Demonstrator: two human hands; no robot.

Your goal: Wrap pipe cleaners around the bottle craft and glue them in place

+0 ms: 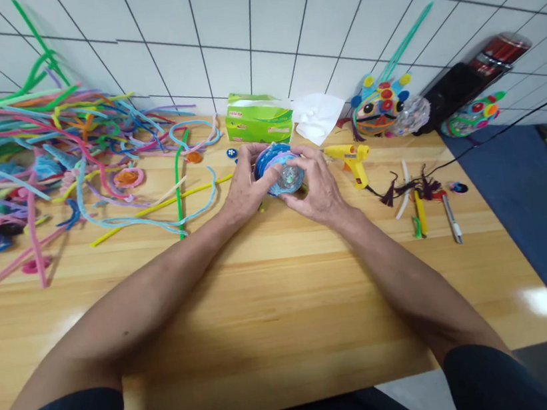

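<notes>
Between my hands, near the back of the table, is a round craft piece with a clear, bottle-like end turned toward me and blue and lilac pipe cleaner wound around it. My left hand grips it from the left, thumb laid over the front. On the other side, my right hand holds it with the fingers curled round its edge. The palms' inner sides and the far side of the piece are hidden. A yellow hot glue gun lies just right of my right hand.
A tangled pile of pipe cleaners spreads over the left side. Behind my hands stand a green tissue pack and a white tissue. A decorated bottle figure, a yellow pen-like tool and a utility knife lie right.
</notes>
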